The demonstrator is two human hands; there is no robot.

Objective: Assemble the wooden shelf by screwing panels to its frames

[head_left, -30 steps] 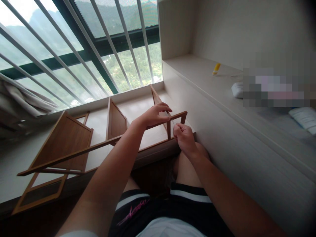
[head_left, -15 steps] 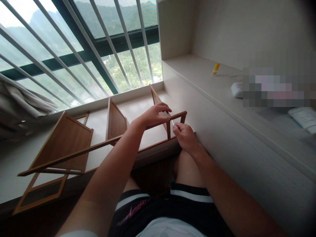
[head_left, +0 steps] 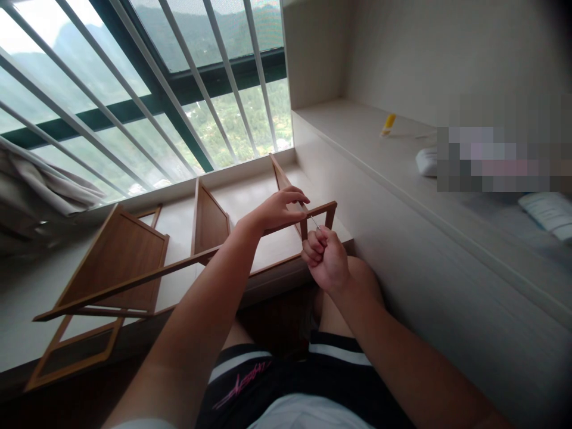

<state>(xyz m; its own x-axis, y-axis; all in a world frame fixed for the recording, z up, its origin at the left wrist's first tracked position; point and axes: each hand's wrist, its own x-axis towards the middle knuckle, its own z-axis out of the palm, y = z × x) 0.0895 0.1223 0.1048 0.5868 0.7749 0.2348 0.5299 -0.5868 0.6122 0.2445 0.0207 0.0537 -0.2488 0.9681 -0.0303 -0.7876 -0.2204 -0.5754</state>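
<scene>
My left hand (head_left: 287, 207) is closed around the long rail of a brown wooden shelf frame (head_left: 179, 266), near its right end. The frame lies along the windowsill ledge, with wooden panels (head_left: 120, 256) standing up from it. My right hand (head_left: 326, 255) is a fist just below the rail, with the palm side turned up. It holds a thin metal tool (head_left: 315, 223) whose slim shaft points up at the rail beside my left fingertips. The tool's handle is hidden in the fist, so its kind cannot be made out.
A pale cabinet (head_left: 402, 250) stands close on the right. On its top are a yellow-capped tube (head_left: 388, 125), a white object (head_left: 427, 162) and a white packet (head_left: 547, 213). The barred window (head_left: 223, 77) is ahead, with a grey curtain (head_left: 40, 179) at the left.
My right hand has rolled from knuckles up to palm side up, shifting slightly left and down, with the tool still in it. My left hand and the frame stay put.
</scene>
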